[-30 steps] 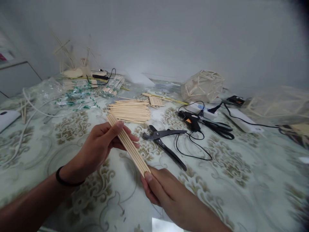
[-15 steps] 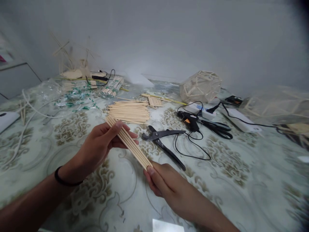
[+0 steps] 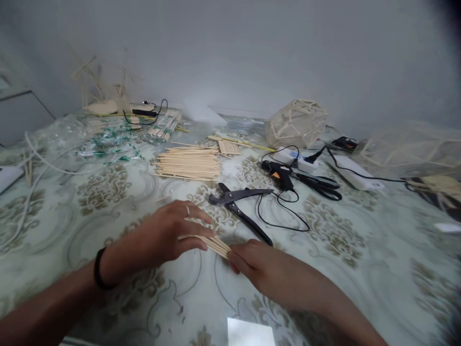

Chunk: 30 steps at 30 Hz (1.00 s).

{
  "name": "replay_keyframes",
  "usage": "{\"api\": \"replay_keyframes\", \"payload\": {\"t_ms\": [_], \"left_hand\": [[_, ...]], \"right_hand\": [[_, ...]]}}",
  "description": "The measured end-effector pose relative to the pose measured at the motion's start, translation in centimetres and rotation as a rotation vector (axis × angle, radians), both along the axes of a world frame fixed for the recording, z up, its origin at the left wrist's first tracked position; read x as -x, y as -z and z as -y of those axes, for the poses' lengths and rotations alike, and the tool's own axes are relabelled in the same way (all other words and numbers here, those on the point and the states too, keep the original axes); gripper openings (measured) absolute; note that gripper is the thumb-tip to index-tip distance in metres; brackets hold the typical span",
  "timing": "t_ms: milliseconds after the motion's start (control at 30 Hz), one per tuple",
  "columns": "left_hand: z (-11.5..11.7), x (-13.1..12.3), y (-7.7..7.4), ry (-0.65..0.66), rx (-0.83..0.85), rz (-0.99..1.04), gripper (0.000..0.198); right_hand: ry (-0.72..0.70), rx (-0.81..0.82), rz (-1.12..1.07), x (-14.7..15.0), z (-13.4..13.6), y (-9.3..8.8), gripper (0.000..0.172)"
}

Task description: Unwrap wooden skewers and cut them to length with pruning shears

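Observation:
Several thin wooden sticks (image 3: pixel 219 246) lie together in a bundle between my hands, low over the patterned tablecloth. My right hand (image 3: pixel 250 262) grips their near right end. My left hand (image 3: pixel 176 230), with a ring and a black wristband, is curled over their other end, fingers and thumb around the sticks, hiding part of them. Just beyond the hands, black-handled cutters (image 3: pixel 239 204) rest with their handles spread. Farther back is a flat pile of loose wooden sticks (image 3: pixel 189 163).
A black glue gun (image 3: pixel 283 174) with its cord, scissors (image 3: pixel 320 185) and a white power strip (image 3: pixel 295 158) are at the right. Behind stands a stick-framed shape (image 3: pixel 297 124). Plastic wrappers (image 3: pixel 111 142) and packed sticks (image 3: pixel 163 126) lie back left.
The bundle has been lowered and is tilted flatter. My left hand has turned over, palm down, and moved nearer my right hand, covering more of the sticks.

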<state>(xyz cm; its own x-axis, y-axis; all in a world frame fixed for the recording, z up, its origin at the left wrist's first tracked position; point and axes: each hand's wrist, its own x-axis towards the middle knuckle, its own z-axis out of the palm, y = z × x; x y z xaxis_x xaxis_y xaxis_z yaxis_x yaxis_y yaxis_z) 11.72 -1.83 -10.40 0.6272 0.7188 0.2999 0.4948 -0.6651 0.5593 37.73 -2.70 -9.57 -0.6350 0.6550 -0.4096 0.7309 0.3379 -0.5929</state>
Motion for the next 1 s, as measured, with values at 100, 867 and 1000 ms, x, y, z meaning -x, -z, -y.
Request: {"api": "replay_keyframes", "payload": {"t_ms": [100,867,1000], "left_hand": [[-0.1,-0.7,2.0,0.112,-0.021,-0.077,0.018],[0.6,0.2,1.1,0.066,-0.049,-0.119,0.030],[-0.2,0.7,1.8,0.118,0.006,-0.058,0.029]], "right_hand": [[0.003,-0.020,0.102,0.2,0.1,-0.3,0.029],[0.035,-0.558,-0.139,-0.5,-0.6,2.4,0.020],[0.047,-0.592,-0.320,-0.7,-0.9,3.6,0.026]]}}
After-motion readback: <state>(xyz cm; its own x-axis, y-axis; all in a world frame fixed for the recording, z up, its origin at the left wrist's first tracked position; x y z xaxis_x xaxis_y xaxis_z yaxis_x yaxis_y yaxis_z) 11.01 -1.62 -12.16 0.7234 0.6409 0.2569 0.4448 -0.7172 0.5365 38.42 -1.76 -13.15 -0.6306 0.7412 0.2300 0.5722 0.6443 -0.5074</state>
